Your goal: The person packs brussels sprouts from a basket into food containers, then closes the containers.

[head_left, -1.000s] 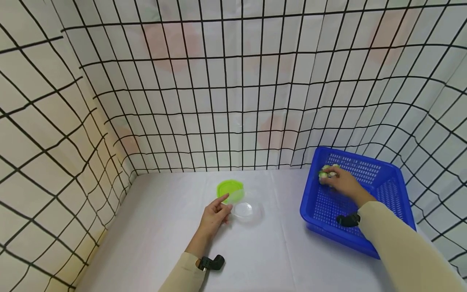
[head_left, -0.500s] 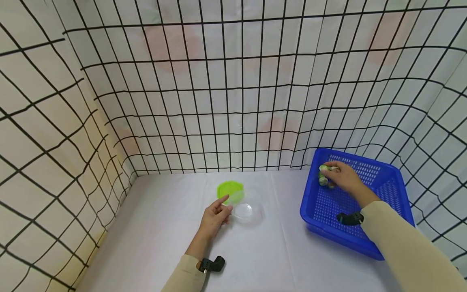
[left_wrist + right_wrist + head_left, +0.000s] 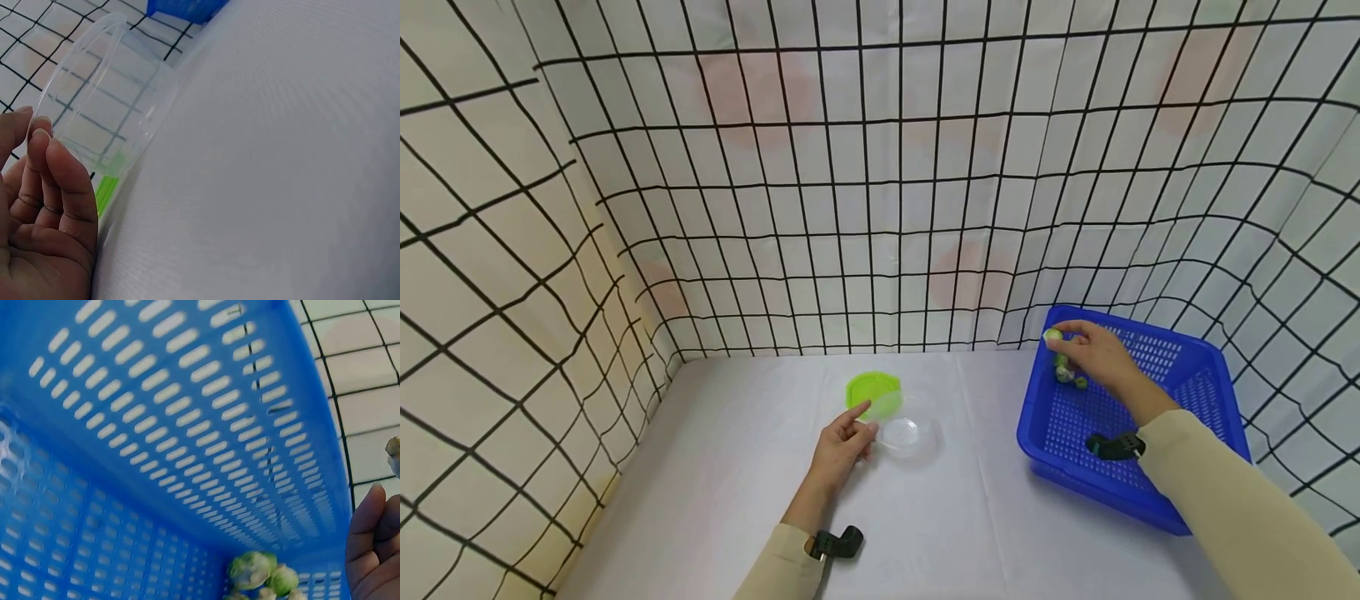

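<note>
My left hand [image 3: 838, 446] pinches the rim of a clear plastic bowl [image 3: 119, 94], which stands upright on the white cloth. Just behind that bowl lies a bright green lid [image 3: 869, 387], partly seen through the clear wall. Over the left rim of a blue basket [image 3: 1105, 490], my right hand [image 3: 1099, 354] holds a small Brussels sprout [image 3: 1053, 335] between thumb and fingers. Only the stem end of that held sprout shows at the edge of the right wrist view. Several more Brussels sprouts [image 3: 253, 570] lie together in a corner of the basket.
Black wire grid [image 3: 917, 200] rises behind the table and along both sides. The basket has high slotted walls and stands at the right, close to the grid. White cloth [image 3: 715, 450] covers the table.
My right hand has picked a Brussels sprout from the cluster in the basket and lifted it up and left to the rim. The left hand and bowl have stayed still.
</note>
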A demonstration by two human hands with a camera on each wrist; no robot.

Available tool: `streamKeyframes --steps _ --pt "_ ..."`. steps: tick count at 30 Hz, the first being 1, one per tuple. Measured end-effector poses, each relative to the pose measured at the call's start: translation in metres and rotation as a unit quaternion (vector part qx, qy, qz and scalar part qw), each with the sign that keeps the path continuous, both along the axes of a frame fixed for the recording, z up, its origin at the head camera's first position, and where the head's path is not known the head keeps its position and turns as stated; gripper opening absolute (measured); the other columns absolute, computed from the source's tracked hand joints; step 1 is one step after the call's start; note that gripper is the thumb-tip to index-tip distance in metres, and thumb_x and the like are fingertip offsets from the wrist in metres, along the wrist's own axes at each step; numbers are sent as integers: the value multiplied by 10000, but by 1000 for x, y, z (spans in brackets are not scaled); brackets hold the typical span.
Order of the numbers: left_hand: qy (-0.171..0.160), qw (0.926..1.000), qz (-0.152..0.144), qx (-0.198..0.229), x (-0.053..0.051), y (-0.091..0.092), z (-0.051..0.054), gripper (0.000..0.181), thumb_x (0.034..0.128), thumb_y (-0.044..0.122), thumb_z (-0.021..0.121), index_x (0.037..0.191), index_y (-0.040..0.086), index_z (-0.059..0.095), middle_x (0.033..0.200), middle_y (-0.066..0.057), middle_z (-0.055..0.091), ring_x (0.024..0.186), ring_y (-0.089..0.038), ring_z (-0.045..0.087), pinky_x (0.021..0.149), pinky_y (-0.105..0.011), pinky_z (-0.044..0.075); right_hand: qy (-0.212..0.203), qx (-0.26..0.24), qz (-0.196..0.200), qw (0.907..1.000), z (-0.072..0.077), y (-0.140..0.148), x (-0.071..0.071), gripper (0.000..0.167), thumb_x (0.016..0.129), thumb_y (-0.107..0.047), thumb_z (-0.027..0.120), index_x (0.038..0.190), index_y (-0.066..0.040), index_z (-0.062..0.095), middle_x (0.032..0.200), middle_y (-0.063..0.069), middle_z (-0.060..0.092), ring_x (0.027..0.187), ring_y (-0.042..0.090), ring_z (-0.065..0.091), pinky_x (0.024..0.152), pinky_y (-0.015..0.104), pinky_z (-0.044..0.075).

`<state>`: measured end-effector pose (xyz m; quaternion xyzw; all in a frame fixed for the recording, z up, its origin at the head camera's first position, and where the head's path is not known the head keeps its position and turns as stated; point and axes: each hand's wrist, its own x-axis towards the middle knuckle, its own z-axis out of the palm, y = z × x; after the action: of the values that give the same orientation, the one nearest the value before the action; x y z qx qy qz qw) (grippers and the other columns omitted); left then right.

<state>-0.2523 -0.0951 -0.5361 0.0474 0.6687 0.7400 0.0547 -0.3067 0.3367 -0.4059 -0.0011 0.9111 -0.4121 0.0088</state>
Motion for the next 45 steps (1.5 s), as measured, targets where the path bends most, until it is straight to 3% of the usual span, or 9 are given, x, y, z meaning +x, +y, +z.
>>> streamKeyframes --steps 7,20,29,37,45 --pt "3 10000 -21 -26 0 1 -3 544 953 116 723 1465 67 545 787 66 623 626 -85 543 589 -201 488 83 -101 241 9996 9 -21 2 609 1015 -419 624 1475 -49 474 898 49 585 934 278 678 765 283 542" --pt "9 9999 -18 -105 1 0 -1 556 961 141 719 1479 69 528 804 67 630 644 -84 544 595 -197 489 200 -321 488 9981 31 -63 7 581 986 -430 669 1439 -94 525 903 28 633 844 183 686 853 390 572" --pt "30 9999 3 -148 2 0 -1 555 962 163 723 1477 76 533 808 66 630 664 -100 548 608 -202 490 271 -315 737 9964 41 -89 15 543 976 -431 684 1408 -127 557 838 61 597 855 212 675 814 323 525" --pt "-52 9997 70 -228 1 -1 -2 553 960 177 727 1474 93 541 819 65 633 669 -87 556 614 -195 498 356 -775 1156 9896 39 -113 21 490 975 -355 706 1366 -93 571 710 -4 478 828 225 663 834 351 575" --pt "-21 9997 55 -255 0 -2 -3 536 971 192 714 1473 106 546 816 60 626 671 -89 556 614 -196 495 242 -1052 1263 9861 31 -136 25 466 958 -331 732 1339 -102 592 707 10 512 849 239 656 802 325 576"
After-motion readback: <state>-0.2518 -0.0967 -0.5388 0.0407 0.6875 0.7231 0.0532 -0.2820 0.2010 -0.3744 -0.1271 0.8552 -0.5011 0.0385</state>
